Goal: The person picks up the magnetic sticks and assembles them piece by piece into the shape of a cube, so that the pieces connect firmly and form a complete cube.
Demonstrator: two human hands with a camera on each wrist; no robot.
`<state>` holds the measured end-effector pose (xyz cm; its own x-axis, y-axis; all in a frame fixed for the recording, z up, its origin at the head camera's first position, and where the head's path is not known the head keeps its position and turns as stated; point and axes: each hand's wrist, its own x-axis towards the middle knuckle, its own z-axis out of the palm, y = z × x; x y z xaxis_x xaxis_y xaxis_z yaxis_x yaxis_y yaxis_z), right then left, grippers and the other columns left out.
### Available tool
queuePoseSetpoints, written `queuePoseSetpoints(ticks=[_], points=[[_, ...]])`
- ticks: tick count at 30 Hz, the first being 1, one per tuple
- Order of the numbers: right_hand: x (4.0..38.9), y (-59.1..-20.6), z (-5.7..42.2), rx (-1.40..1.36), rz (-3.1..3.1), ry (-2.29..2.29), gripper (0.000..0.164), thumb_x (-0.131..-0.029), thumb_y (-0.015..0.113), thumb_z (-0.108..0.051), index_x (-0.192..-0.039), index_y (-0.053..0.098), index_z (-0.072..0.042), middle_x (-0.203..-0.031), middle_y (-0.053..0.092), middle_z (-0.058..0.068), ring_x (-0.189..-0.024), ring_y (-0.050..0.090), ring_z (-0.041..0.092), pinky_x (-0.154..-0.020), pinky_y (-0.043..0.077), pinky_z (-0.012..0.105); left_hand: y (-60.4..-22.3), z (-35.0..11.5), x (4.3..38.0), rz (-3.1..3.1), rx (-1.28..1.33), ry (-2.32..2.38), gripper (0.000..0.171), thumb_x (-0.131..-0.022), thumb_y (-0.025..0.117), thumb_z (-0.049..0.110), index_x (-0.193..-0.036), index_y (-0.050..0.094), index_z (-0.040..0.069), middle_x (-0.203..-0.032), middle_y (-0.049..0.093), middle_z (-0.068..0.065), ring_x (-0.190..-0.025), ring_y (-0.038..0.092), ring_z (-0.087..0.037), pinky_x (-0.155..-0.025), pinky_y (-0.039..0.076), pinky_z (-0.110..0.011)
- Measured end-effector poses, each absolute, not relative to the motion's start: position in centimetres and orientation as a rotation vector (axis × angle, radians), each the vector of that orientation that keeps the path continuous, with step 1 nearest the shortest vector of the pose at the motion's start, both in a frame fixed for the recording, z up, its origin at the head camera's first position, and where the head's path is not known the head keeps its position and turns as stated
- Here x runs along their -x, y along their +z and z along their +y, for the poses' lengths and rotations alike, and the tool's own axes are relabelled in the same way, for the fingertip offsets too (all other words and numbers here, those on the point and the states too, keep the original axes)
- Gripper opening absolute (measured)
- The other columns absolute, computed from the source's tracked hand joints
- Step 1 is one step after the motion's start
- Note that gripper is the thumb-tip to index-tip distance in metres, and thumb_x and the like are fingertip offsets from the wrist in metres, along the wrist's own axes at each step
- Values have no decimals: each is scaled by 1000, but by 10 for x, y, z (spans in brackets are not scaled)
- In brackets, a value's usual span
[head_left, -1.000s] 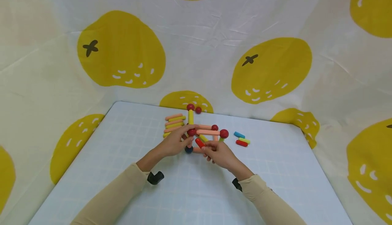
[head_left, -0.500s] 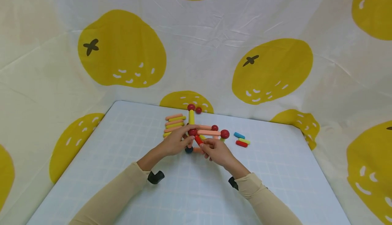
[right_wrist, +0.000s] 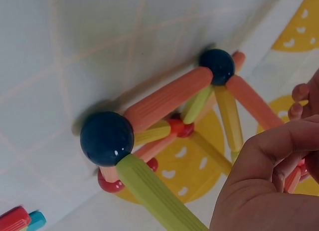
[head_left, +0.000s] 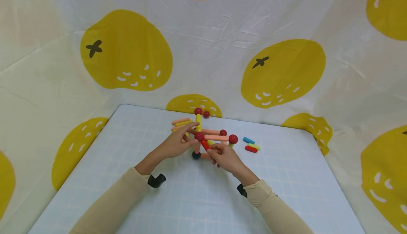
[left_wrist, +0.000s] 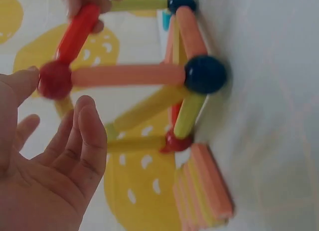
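A frame of coloured sticks and balls stands on the table. My right hand (head_left: 227,158) pinches a red stick (head_left: 206,145) between thumb and fingers. The stick's far end meets a red ball (left_wrist: 55,80) at the frame's near upper corner. My left hand (head_left: 175,145) is beside that ball, one fingertip at its side and the other fingers loosely extended. A salmon stick (left_wrist: 127,75) joins the red ball to a dark blue ball (left_wrist: 205,75) at the table. Another salmon stick (head_left: 216,138) runs right to a second red ball (head_left: 233,139). My right hand hides part of the lower frame.
Salmon and yellow sticks (head_left: 181,121) lie in a row behind my left hand, partly hidden. To the right lie a blue stick (head_left: 248,140), a light green stick (head_left: 254,146) and a red stick (head_left: 251,149). A loose red ball (head_left: 206,114) is near the back edge.
My right hand has brought the red stick up and left until its end meets the red ball. My left hand has loosened from the ball and shifted slightly left, its fingers spreading.
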<state>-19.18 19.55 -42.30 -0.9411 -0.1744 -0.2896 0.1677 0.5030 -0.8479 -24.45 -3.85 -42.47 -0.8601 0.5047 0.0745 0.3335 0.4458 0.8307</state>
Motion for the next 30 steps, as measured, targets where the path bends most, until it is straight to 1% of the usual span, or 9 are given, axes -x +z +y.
queuePoseSetpoints(ticks=[3,5,7,10,12,15,20,27,30], points=[[192,-424,197,2,2410,-1412,28,-102,63,-30,-119,69,-7,-81,67,12,-80,64,34,-62,51,26,-425,-50,255,2560,-678,1343,66,-99,69,30,-156,38,27,-139,57,-12,-101,63,-24,-85,58,-35],[192,-423,197,-4,2408,-1411,29,-103,62,-29,-119,68,-6,-81,67,12,-79,64,31,-63,51,26,-427,-57,265,2596,-634,1303,65,-98,70,30,-155,39,22,-144,50,-16,-113,59,-31,-94,56,-44],[193,-422,197,-14,2407,-1406,27,-103,62,-29,-119,68,-7,-84,68,15,-77,63,28,-63,51,26,-432,-64,275,2649,-580,1221,66,-97,71,32,-153,41,18,-152,40,-20,-127,49,-37,-104,50,-53],[193,-422,197,-35,2398,-1410,26,-103,63,-28,-119,68,-9,-92,69,22,-76,63,24,-63,52,25,-445,-70,292,2708,-499,1028,75,-93,75,39,-153,39,14,-160,27,-22,-143,31,-43,-113,39,-63],[193,-423,198,-49,2388,-1415,25,-103,63,-28,-119,67,-10,-96,69,24,-76,63,22,-63,52,25,-456,-73,302,2712,-457,891,85,-89,78,45,-156,35,16,-165,18,-20,-149,21,-43,-115,34,-66],[192,-425,198,-52,2384,-1415,25,-103,62,-28,-120,67,-11,-97,69,25,-76,63,22,-64,51,25,-469,-75,318,2689,-472,744,98,-84,80,52,-160,29,18,-168,11,-19,-153,11,-44,-118,27,-68],[190,-426,197,-53,2378,-1388,32,-102,63,-33,-125,65,-11,-99,70,20,-77,63,20,-64,51,25,-477,-76,338,2672,-576,610,102,-78,80,60,-158,33,17,-168,13,-20,-154,12,-43,-117,23,-71],[191,-422,196,16,2371,-1416,27,-103,62,-30,-118,67,-8,-94,69,24,-81,65,34,-63,51,26,-478,-69,351,2635,-656,480,103,-72,81,67,-154,36,26,-168,15,-15,-153,16,-42,-119,23,-67],[193,-420,196,-9,2382,-1407,27,-103,62,-31,-119,67,-10,-95,69,22,-82,65,35,-64,51,27,-478,-68,349,2647,-684,464,99,-72,81,67,-151,39,25,-167,18,-15,-151,21,-43,-118,26,-66]])
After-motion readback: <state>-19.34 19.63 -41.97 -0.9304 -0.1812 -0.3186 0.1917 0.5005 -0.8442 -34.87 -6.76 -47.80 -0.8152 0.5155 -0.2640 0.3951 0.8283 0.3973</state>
